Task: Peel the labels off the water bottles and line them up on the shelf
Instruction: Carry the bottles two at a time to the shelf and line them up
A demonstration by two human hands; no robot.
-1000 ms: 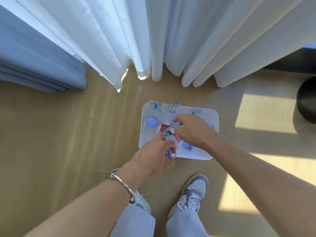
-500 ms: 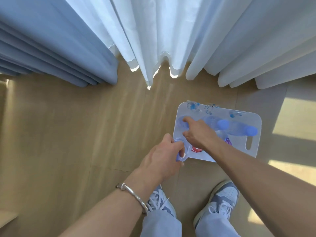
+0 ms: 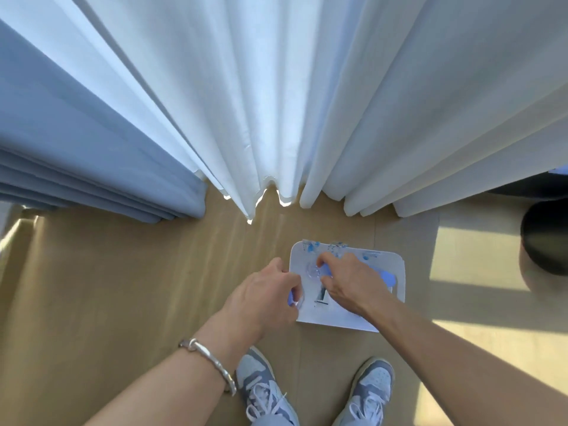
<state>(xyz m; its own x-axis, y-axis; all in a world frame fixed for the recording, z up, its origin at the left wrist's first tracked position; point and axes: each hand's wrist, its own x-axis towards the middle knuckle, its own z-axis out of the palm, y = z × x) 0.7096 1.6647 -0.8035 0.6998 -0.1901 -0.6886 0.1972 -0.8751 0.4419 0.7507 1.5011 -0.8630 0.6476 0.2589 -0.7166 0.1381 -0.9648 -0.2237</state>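
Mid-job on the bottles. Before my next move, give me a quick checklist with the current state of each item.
1. Left hand grips a clear bottle near its blue cap: ok.
2. Label off that bottle: cannot tell; the hand covers most of it.
3. Right hand has a firm hold on the second bottle on the white shelf top: cannot tell; the hand hides the contact.
4. Shelf top free of peelings: not ok; a dark label scrap lies by the right hand.
5. Bare room at the shelf top's near edge: ok.
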